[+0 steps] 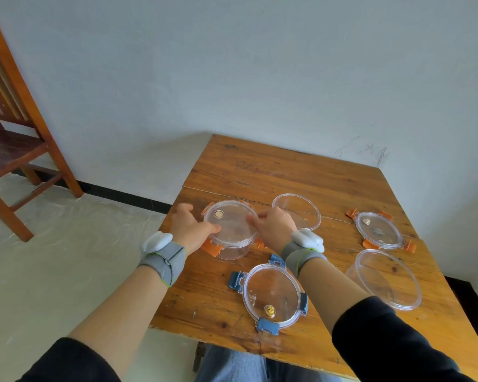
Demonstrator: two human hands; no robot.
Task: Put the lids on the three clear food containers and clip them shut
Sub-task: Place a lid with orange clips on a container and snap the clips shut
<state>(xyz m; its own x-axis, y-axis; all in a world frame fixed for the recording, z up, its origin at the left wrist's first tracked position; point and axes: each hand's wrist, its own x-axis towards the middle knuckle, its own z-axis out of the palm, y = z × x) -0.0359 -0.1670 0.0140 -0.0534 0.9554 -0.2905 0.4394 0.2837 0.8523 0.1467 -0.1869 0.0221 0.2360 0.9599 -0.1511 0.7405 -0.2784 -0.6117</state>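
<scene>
A clear round container [232, 250] stands near the table's left edge with an orange-clipped lid [231, 223] lying on top of it. My left hand [189, 230] holds its left side, thumb on the lid. My right hand [273, 226] holds the right side, fingers on the lid's rim. The orange clips at the front stick out, unclipped. A second open clear container [312, 209] sits just behind my right hand. A third open container [388, 279] lies at the right. A blue-clipped lid [272, 295] lies flat near the front edge. Another orange-clipped lid [378, 230] lies at the far right.
The wooden table [273, 166] stands against a white wall, its left edge close to my left hand. A wooden chair [14, 128] stands on the floor at far left. My knees show under the table's front edge.
</scene>
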